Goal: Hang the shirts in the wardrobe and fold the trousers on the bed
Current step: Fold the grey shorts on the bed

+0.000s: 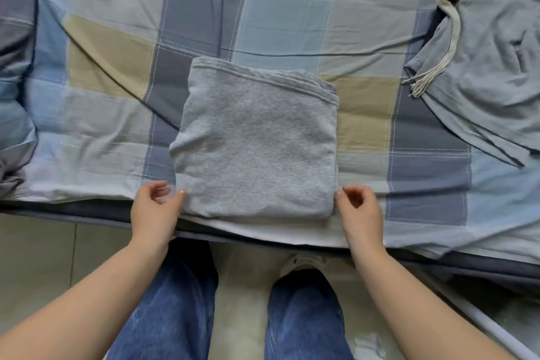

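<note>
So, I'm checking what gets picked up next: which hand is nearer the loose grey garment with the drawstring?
Right. The right hand sits at the folded trousers' right corner, below the garment; the left hand is across the fold.

No words, labels, brand marks or numbers can be read anywhere here. The folded grey trousers [254,143] show plain fabric, and so, as far as the view allows, does the grey garment [491,67] at two o'clock.

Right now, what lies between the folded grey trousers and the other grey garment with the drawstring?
Only bare checked bedsheet, in the head view, between folded grey trousers and drawstring garment.
</note>
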`<action>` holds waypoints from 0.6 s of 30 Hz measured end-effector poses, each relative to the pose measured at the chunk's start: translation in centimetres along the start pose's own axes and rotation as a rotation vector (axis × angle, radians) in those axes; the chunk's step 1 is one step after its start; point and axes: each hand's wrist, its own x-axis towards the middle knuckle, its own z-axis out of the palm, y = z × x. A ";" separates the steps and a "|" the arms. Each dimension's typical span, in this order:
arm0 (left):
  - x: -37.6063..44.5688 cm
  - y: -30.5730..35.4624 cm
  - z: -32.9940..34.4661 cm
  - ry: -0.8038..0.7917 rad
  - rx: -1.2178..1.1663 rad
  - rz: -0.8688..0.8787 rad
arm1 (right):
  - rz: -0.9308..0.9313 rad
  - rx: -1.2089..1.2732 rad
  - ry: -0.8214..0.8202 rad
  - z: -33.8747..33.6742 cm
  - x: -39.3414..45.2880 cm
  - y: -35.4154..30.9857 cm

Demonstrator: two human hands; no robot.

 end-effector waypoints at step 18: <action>8.8 11.4 8.9 -0.184 1.156 1.245 | -0.984 -1.166 -0.139 7.9 10.8 -9.0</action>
